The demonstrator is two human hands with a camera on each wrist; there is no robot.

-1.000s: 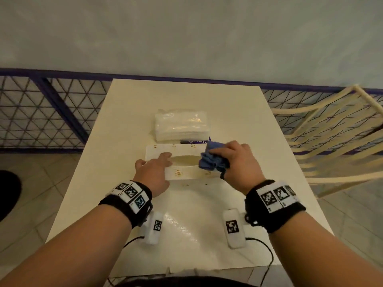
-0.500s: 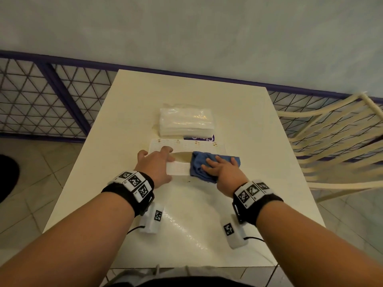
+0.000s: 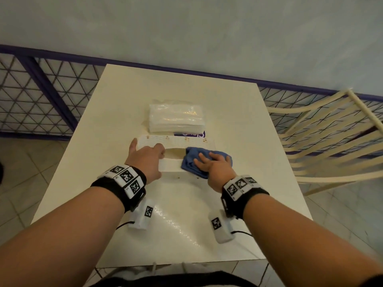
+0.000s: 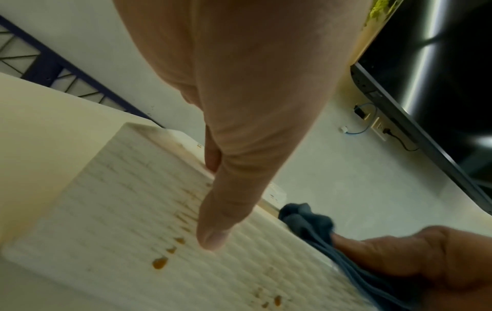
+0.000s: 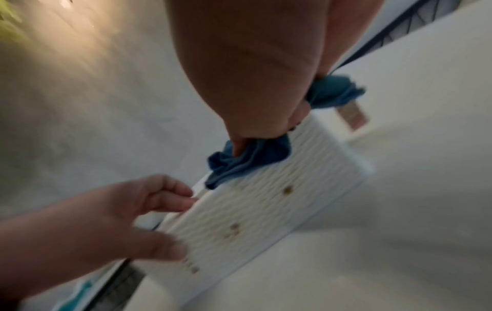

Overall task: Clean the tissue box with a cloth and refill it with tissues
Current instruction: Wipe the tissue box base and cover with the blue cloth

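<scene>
A white tissue box point(image 3: 176, 140) with orange-brown stains lies across the middle of the table; its oval slot faces up. My left hand point(image 3: 149, 158) grips its left end, fingers over the top and thumb point(image 4: 213, 237) on the stained near face point(image 4: 133, 210). A crumpled blue cloth point(image 3: 189, 160) lies on the right part of the box's top. My right hand point(image 3: 211, 162) presses it down with spread, straight fingers. In the right wrist view the cloth point(image 5: 239, 164) bunches under my thumb at the top edge of the box point(image 5: 279, 200). A wrapped pack of tissues point(image 3: 176, 119) lies just behind the box.
The cream table point(image 3: 186, 214) carries two small white tagged devices point(image 3: 142, 216) point(image 3: 220, 226) with cables near its front edge. A slatted cream chair point(image 3: 331, 131) stands at the right. A purple mesh railing point(image 3: 41, 96) runs behind the table.
My right hand, which held the cloth bunched above the box's right end, has lowered and now lies flat on the cloth on the box top. The left hand stays on the box.
</scene>
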